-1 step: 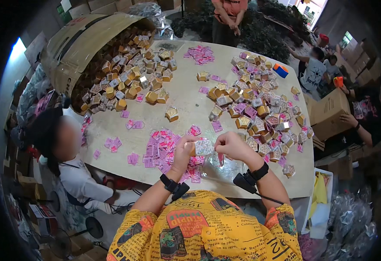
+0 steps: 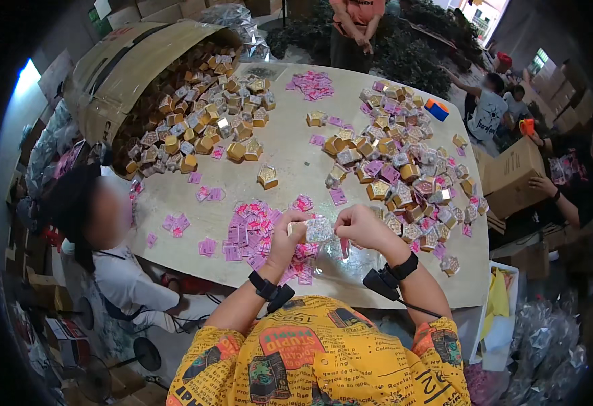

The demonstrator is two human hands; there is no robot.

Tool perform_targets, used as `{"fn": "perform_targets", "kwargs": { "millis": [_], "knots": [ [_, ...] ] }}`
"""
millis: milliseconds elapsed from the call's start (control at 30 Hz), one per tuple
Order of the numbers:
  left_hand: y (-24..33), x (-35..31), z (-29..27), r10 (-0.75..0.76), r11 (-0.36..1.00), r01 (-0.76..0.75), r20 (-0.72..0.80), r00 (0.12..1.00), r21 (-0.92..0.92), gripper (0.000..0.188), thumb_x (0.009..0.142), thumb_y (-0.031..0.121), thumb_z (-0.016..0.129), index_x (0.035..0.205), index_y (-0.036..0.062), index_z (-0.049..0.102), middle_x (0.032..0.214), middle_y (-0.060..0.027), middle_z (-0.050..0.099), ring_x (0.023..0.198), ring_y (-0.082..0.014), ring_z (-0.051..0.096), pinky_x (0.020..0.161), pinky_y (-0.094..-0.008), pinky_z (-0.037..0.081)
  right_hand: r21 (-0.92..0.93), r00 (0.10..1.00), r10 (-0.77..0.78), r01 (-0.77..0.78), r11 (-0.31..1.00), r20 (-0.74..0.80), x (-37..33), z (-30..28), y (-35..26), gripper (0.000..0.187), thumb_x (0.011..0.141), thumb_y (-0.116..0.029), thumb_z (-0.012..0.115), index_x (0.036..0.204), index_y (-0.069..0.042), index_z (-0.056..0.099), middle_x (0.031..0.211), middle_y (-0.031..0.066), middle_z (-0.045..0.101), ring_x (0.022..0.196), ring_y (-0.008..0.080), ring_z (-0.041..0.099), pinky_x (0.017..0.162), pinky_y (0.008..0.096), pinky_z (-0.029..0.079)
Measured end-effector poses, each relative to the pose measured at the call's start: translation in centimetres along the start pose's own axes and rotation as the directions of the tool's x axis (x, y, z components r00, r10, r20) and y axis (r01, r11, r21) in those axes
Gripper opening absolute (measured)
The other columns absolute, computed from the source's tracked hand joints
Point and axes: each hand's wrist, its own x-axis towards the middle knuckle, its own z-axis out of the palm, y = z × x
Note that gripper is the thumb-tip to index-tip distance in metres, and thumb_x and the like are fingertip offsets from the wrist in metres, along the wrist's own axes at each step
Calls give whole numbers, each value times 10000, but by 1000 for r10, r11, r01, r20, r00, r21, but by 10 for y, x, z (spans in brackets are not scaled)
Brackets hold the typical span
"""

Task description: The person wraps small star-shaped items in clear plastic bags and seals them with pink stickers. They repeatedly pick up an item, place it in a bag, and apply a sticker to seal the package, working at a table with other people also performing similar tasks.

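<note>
My left hand [image 2: 286, 238] is closed round a small gold box with a glittery silver top [image 2: 319, 230], held over the near part of the table, its top toward my right hand. My right hand [image 2: 365, 229] is pinched shut right beside the box. A narrow pink tag [image 2: 344, 248] hangs below its fingertips; the exact grip is hidden. Pink tags [image 2: 250, 227] lie heaped beside and partly under my left hand. A clear plastic sheet or bag [image 2: 340, 267] rests on the table below my hands.
A tipped cardboard carton [image 2: 117, 74] spills gold boxes [image 2: 208, 122] at the far left. More boxes mixed with pink tags [image 2: 411, 169] cover the right side, near an orange-and-blue tape dispenser [image 2: 436, 109]. A person [image 2: 131, 271] is close at left; others are beyond the table.
The box in my left hand has turned slightly, while both hands stay in nearly the same place. The person at left has shifted a little.
</note>
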Motion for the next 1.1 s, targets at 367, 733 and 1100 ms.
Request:
{"fn": "perform_targets", "kwargs": {
  "millis": [367,733,1100],
  "knots": [
    [-12,-6,-13,-183,848,218,118,976,-484,250,817,195,664,989,36,577,1034,-95,628,859,-100,581,748,-229,479,-13,1000,-15,15,1000,24,4,7,-8,136,698,-86,622,701,48,646,532,98,566,481,124,510,479,298,417],
    [-23,-8,-18,-212,764,235,109,971,-601,250,843,208,643,1015,50,554,1038,-116,630,843,-127,615,756,-264,509,-93,991,-127,123,988,-39,3,18,-10,103,705,-56,599,703,42,632,559,68,581,520,96,532,494,261,418],
    [-13,-5,-20,-167,781,238,174,970,-577,276,769,239,616,967,60,546,1084,-152,596,1006,-237,593,880,-367,499,14,997,-60,59,998,54,3,18,-7,102,729,-62,598,716,29,641,587,33,595,529,80,528,480,250,399]
  ]
}}
